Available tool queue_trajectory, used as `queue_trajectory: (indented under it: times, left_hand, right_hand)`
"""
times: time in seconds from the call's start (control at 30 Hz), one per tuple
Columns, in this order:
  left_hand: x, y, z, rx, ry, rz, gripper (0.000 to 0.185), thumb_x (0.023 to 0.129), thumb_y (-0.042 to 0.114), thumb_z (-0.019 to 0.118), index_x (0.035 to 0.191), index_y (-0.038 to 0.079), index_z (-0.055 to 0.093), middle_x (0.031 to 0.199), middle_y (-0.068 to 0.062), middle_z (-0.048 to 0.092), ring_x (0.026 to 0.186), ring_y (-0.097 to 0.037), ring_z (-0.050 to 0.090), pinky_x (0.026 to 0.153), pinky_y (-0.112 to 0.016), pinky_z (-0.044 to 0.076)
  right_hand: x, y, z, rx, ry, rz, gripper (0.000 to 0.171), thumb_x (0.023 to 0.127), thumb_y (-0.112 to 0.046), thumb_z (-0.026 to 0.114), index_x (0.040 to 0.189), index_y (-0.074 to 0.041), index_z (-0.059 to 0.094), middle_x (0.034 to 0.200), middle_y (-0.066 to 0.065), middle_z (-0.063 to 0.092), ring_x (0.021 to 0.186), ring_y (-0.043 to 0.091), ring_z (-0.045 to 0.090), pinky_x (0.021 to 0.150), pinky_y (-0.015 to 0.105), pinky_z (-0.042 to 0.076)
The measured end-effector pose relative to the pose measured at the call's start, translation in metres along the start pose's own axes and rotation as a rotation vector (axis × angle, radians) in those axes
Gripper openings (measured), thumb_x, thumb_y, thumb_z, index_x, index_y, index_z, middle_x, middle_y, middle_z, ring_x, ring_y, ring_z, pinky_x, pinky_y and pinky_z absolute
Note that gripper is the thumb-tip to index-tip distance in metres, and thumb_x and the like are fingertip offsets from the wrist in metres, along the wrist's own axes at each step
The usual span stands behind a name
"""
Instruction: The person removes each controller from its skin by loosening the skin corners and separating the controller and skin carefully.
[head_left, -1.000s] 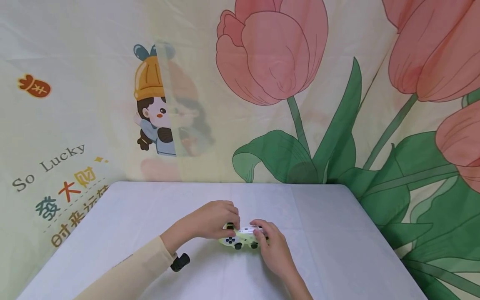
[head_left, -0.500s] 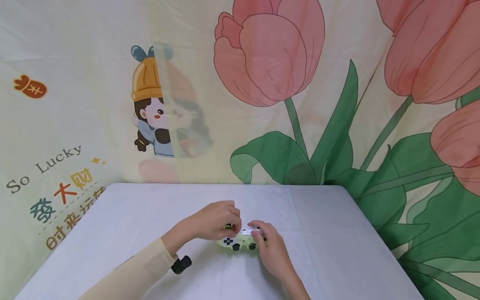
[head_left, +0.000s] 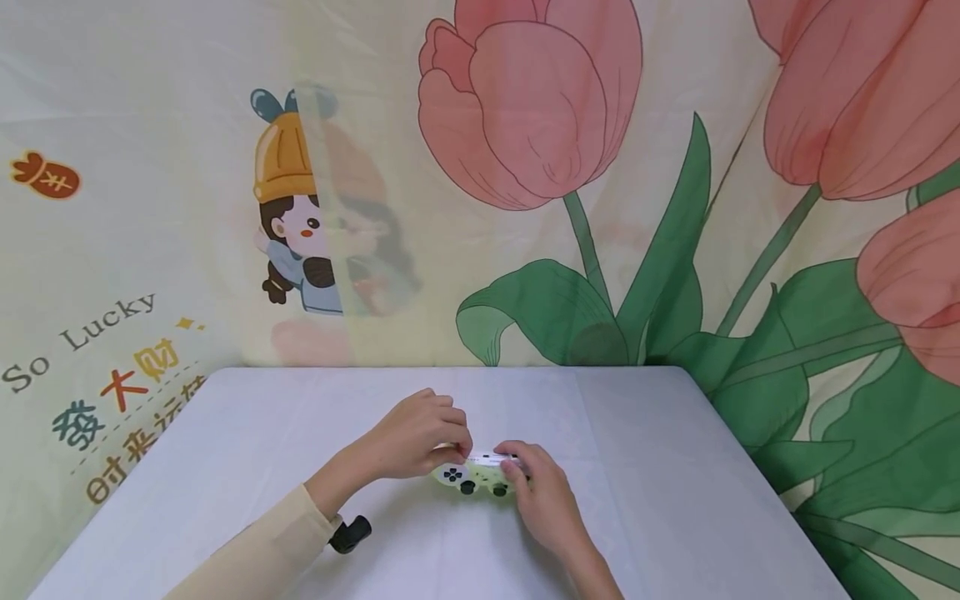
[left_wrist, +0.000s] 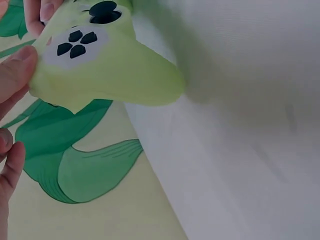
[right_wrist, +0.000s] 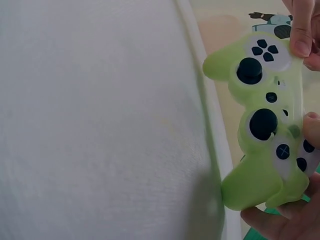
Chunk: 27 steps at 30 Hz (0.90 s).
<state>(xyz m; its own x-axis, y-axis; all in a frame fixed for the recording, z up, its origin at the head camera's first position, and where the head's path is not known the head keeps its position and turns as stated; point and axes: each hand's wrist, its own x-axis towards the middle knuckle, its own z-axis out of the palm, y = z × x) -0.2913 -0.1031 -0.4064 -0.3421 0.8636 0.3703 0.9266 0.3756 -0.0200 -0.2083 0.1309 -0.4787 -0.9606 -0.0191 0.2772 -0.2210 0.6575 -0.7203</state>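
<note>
Head view: both hands grasp the pale green plastic game controller (head_left: 476,475) on the white table (head_left: 675,500), left hand (head_left: 416,433) at its left end, right hand (head_left: 543,496) at its right; seemingly mid-handling, nothing set down.

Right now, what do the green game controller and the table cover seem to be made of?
The game controller looks like hard plastic in a soft, matte lime-green skin, perhaps silicone: its edges are rounded and slightly translucent, without gloss. Its sticks and buttons look like black plastic or rubber. The table cover seems thin white cloth or paper-like sheet: it shows faint fold lines and a dull surface.
</note>
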Motion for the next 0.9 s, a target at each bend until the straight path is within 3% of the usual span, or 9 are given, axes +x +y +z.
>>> queue_trajectory:
  times: [0.5, 0.7, 0.9]
  left_hand:
    - [-0.029, -0.019, 0.006, -0.102, -0.023, -0.109, 0.013, 0.094, 0.04, 0.08, 0.095, 0.03, 0.071, 0.091, 0.022, 0.066, 0.084, -0.004, 0.057, 0.077, -0.025, 0.043]
    - [-0.041, -0.027, 0.015, -0.187, 0.029, -0.101, 0.013, 0.093, 0.038, 0.081, 0.094, 0.03, 0.071, 0.092, 0.022, 0.067, 0.082, -0.012, 0.064, 0.074, -0.023, 0.042]
    - [-0.045, -0.028, 0.025, -0.266, 0.111, -0.075, 0.011, 0.092, 0.03, 0.082, 0.094, 0.029, 0.071, 0.092, 0.021, 0.066, 0.08, -0.003, 0.06, 0.074, -0.023, 0.047]
  right_hand:
    - [0.0, 0.002, 0.002, -0.036, -0.011, 0.002, 0.02, 0.107, -0.027, 0.064, 0.126, -0.03, 0.071, 0.121, -0.004, 0.071, 0.106, 0.015, 0.066, 0.089, 0.044, 0.054]
    - [0.0, 0.0, 0.002, -0.041, -0.022, 0.005, 0.02, 0.106, -0.027, 0.065, 0.125, -0.032, 0.07, 0.12, -0.004, 0.07, 0.103, 0.014, 0.064, 0.087, 0.042, 0.053]
    - [0.0, 0.0, -0.001, -0.043, -0.031, 0.017, 0.021, 0.107, -0.029, 0.064, 0.127, -0.032, 0.07, 0.121, -0.003, 0.07, 0.101, 0.014, 0.062, 0.086, 0.041, 0.053]
